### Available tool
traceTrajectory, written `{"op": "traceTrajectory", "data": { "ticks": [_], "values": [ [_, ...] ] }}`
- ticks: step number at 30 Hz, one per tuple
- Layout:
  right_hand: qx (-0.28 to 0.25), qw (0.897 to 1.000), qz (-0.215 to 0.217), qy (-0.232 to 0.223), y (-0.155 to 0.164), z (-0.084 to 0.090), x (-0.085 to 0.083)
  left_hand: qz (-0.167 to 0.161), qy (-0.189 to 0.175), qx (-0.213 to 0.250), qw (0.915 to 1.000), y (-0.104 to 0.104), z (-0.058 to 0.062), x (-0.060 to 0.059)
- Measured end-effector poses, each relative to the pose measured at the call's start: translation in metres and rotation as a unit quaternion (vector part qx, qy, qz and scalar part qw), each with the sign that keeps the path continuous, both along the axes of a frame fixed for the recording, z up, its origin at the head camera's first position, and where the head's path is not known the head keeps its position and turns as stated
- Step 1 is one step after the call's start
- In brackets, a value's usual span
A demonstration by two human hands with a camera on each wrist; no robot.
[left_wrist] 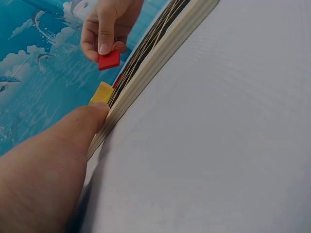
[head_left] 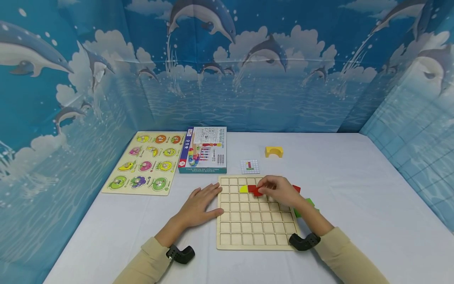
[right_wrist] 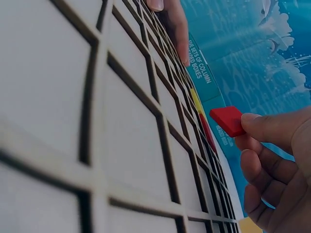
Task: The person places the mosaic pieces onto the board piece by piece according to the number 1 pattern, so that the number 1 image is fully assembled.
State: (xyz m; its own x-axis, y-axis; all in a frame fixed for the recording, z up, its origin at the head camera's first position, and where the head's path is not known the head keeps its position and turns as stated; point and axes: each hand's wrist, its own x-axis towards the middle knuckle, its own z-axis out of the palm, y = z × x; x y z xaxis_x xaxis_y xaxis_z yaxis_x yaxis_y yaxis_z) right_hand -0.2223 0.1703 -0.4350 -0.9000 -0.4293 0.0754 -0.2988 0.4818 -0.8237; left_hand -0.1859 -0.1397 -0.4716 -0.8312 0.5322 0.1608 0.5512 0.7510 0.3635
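Note:
A wooden grid board (head_left: 258,227) lies flat on the table. My left hand (head_left: 200,205) rests at its left edge, fingers spread and thumb on the rim. In the upper rows sit a yellow tile (head_left: 243,189) with a rounded corner and, beside it, a red tile (head_left: 251,188). Between thumb and fingertips my right hand (head_left: 278,190) pinches another red square tile (right_wrist: 228,120), held just above the board, as the right wrist view shows. Past the board's right edge, partly hidden by the right hand and forearm, are a red tile (head_left: 296,188) and several green tiles (head_left: 297,213).
Behind the board lies a small pattern card (head_left: 250,166) with coloured squares. A yellow arch block (head_left: 274,151) stands farther back. To the left are a boxed bead set (head_left: 203,152) and a fruit puzzle board (head_left: 142,163). A dolphin-print curtain (head_left: 213,98) hangs behind the table.

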Motion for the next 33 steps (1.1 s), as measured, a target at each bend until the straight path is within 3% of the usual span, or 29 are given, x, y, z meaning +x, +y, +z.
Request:
{"op": "traceTrajectory", "data": {
  "ticks": [9, 33],
  "values": [
    [0.006, 1.000, 0.004, -0.012, -0.009, -0.003, 0.003, 0.000, -0.002, 0.000, 1.0000, 0.000, -0.001, 0.000],
    [0.033, 0.999, 0.014, 0.025, -0.013, -0.009, 0.008, -0.004, 0.003, 0.012, 0.9999, 0.000, 0.000, 0.001]
  ]
}}
